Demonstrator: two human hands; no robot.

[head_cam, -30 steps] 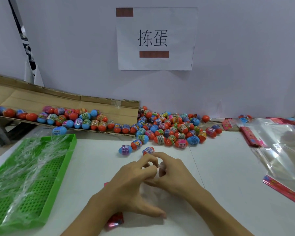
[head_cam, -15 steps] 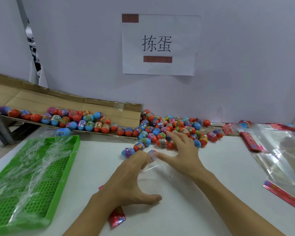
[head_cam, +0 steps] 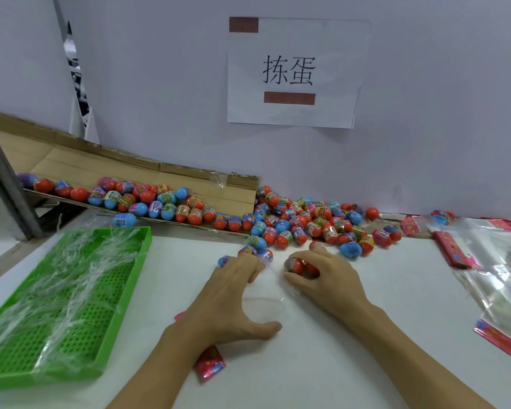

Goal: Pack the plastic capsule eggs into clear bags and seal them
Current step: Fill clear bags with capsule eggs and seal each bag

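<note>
A heap of orange, blue and purple capsule eggs (head_cam: 307, 222) lies at the back of the white table. A clear bag (head_cam: 266, 308) with a red header card (head_cam: 210, 363) lies flat in front of me. My left hand (head_cam: 233, 296) presses down on the bag, fingers holding its far mouth up. My right hand (head_cam: 322, 276) is closed around orange eggs (head_cam: 300, 265) right at that mouth. How many eggs it holds I cannot tell.
A green perforated tray (head_cam: 121, 293) covered in clear film sits at the left. More eggs line a cardboard flap (head_cam: 148, 199) at the back left. A stack of clear bags with red headers (head_cam: 493, 276) lies at the right. A white wall with a paper sign stands behind.
My right hand reached into the egg heap, closed on orange eggs and drew back to the bag's mouth. My left hand stayed on the bag, holding it open.
</note>
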